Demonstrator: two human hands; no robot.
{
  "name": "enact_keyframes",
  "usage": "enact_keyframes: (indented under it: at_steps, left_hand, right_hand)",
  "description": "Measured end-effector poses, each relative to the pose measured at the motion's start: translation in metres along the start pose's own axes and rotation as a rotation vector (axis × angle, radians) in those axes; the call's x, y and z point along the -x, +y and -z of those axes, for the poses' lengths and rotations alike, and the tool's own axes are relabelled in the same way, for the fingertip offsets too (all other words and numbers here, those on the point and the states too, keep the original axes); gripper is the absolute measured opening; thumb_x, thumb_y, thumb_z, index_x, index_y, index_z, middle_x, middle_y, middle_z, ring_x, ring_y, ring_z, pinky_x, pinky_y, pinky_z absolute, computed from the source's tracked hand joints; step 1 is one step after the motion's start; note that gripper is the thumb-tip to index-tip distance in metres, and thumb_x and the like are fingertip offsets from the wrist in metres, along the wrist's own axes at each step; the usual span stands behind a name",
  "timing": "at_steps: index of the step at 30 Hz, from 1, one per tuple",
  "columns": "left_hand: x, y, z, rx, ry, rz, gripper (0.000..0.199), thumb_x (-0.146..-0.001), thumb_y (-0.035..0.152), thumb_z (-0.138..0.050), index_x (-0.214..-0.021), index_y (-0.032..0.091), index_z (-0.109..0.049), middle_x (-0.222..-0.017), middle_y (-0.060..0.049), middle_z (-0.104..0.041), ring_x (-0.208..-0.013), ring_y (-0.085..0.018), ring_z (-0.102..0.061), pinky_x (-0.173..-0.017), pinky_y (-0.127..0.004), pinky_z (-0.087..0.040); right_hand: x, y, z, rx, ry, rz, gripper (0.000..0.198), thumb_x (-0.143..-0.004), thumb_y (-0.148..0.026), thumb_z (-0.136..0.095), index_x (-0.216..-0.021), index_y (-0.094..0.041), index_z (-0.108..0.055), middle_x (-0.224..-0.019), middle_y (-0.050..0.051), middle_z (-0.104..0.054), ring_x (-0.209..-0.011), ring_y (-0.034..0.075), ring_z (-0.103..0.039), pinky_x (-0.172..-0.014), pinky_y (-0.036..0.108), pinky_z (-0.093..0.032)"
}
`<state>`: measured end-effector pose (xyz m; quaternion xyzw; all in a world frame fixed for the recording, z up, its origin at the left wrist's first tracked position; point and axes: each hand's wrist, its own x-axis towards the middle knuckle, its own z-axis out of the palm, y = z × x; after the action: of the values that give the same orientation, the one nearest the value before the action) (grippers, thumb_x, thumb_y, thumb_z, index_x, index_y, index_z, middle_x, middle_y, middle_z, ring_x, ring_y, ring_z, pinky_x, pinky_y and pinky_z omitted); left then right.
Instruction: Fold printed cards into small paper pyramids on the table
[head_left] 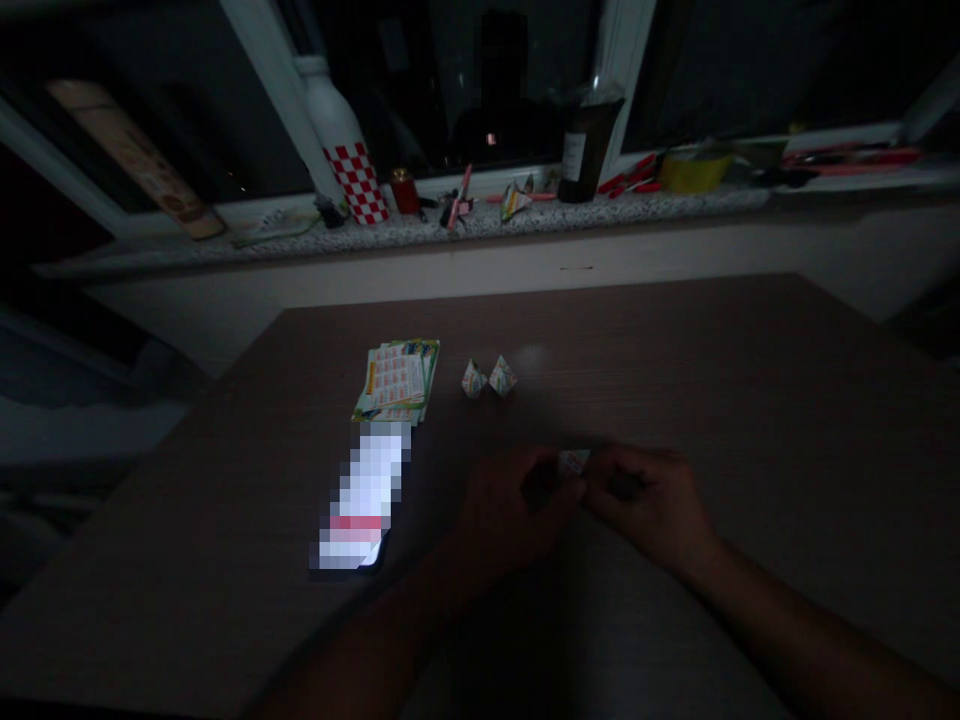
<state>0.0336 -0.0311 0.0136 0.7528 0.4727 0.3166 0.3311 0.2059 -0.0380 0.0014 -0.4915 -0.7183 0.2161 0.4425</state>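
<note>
A small folded piece of printed paper (574, 461) is pinched between my two hands above the table. My left hand (517, 505) grips its left side with thumb and fingers, and my right hand (651, 495) pinches its right side. The fingers hide much of the paper. Beyond my hands stand two small pointed folded-paper shapes, the left one (472, 380) and the right one (502, 376), side by side. Further left lies a loose stack of printed paper sheets (397, 380), mostly green and white.
A lit phone (364, 500), its screen blurred, lies left of my hands on the brown table (637, 350). Behind it, the granite windowsill (487, 222) bears a red-checked white bottle (352, 160), a dark container (583, 155), a yellow item (696, 172) and a tall tan tube (139, 160).
</note>
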Motion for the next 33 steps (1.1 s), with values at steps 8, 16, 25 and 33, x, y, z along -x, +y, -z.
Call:
enact_keyframes:
  at_steps: [8, 16, 25, 33]
  left_hand:
    - [0.0, -0.003, -0.003, -0.009, 0.027, 0.011, 0.025, -0.084, 0.026, -0.051, -0.103, 0.018, -0.064, -0.09, -0.004, -0.07, -0.079, -0.017, -0.064, -0.071, -0.025, -0.046]
    - [-0.005, -0.005, -0.009, -0.054, 0.02, 0.083, 0.024, -0.08, 0.021, -0.053, -0.1, 0.018, -0.066, -0.087, -0.003, -0.071, -0.075, -0.017, -0.064, -0.067, -0.025, -0.045]
    - [-0.006, -0.003, -0.009, 0.009, 0.007, 0.159, 0.021, -0.082, 0.024, -0.05, -0.088, 0.016, -0.068, -0.08, -0.003, -0.07, -0.069, -0.015, -0.063, -0.062, -0.024, -0.043]
    - [-0.009, -0.005, -0.01, 0.007, -0.005, 0.184, 0.022, -0.082, 0.026, -0.048, -0.083, 0.016, -0.068, -0.075, -0.002, -0.069, -0.066, -0.016, -0.063, -0.058, -0.024, -0.041]
  right_hand:
    - [0.0, 0.0, 0.0, 0.086, -0.004, 0.047, 0.012, -0.072, -0.019, -0.064, -0.06, -0.017, -0.062, -0.052, -0.002, -0.058, -0.046, 0.01, -0.055, -0.046, 0.02, -0.04]
    - [0.0, 0.001, -0.002, 0.149, -0.106, -0.006, 0.007, -0.074, -0.02, -0.062, -0.072, -0.016, -0.067, -0.062, 0.001, -0.065, -0.055, 0.013, -0.061, -0.054, 0.023, -0.044]
    - [-0.003, 0.004, -0.007, 0.099, -0.103, -0.045, 0.012, -0.08, -0.023, -0.059, -0.076, -0.017, -0.068, -0.063, 0.0, -0.066, -0.055, 0.012, -0.062, -0.053, 0.021, -0.044]
    - [-0.003, 0.006, -0.009, 0.105, -0.119, -0.125, 0.01, -0.077, -0.023, -0.06, -0.075, -0.018, -0.069, -0.063, 0.0, -0.069, -0.055, 0.014, -0.064, -0.054, 0.022, -0.046]
